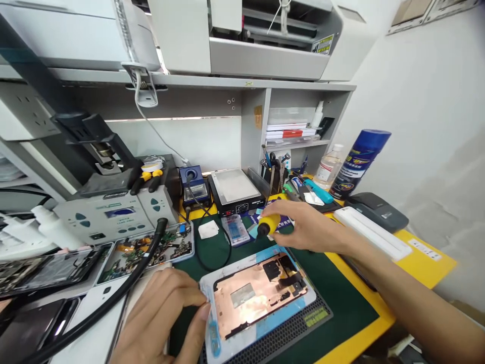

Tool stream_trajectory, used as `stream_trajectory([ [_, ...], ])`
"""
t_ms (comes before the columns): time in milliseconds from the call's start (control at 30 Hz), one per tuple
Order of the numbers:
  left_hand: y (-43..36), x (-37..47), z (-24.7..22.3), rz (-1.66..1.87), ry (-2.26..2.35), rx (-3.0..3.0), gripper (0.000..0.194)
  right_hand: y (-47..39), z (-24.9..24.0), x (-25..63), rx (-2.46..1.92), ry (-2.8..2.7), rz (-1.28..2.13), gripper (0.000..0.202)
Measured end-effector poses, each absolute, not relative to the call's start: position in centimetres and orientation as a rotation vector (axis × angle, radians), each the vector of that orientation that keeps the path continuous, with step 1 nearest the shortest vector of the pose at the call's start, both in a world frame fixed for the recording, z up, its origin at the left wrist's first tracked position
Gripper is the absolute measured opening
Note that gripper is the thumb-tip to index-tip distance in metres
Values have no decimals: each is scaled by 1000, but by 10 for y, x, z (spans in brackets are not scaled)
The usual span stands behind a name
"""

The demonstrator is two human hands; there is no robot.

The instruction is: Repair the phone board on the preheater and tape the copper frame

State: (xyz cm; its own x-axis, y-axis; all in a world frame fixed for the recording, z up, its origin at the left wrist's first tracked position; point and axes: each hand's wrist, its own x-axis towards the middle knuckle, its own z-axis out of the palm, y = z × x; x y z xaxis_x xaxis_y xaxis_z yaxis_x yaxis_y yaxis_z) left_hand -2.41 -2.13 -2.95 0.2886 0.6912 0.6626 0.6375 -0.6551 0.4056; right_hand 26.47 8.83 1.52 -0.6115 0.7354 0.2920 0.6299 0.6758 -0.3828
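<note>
On the bench, under a grey shelf (189, 79), I have a green mat (341, 298), the station (113, 222) to its left. Its black hose (153, 247) slants toward my near left. Next down: a perforated pad (280, 336) on the mat, and the panel (227, 270) lying on it, copper sheet (261, 283) facing up. Parts tray (193, 237) sits behind my left hand (162, 313), which has thumb and forefinger pinched at the panel's left edge. My right hand (303, 227) pinches the yellow tool (269, 224), black end toward me, around the panel's far edge; height above it unclear, exact type too. Its working end I can't see.

Risks, my guess: panel is held at one edge only, so a sideways push at the far side could swing it on the pad. A loose right grip could drop the tool and scratch or dent the copper, which looks thin. Left arm drifting outward could catch the hose, and the hose could drag parts out of the tray.
</note>
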Motion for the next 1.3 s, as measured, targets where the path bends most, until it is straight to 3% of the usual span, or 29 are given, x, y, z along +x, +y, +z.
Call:
stream_trajectory([
  [200, -20, -29, -30, 1300, 1333, 2476, 12, 78, 11, 249, -915, -2728, 254, 37],
  [633, -17, -29, -28, 1287, 1270, 2595, 16, 65, 24, 238, -852, -3026, -352, 10],
  [1300, -15, -30, -32, 1303, 1212, 2611, 19, 60, 22, 235, -813, -3019, -405, 17],
])
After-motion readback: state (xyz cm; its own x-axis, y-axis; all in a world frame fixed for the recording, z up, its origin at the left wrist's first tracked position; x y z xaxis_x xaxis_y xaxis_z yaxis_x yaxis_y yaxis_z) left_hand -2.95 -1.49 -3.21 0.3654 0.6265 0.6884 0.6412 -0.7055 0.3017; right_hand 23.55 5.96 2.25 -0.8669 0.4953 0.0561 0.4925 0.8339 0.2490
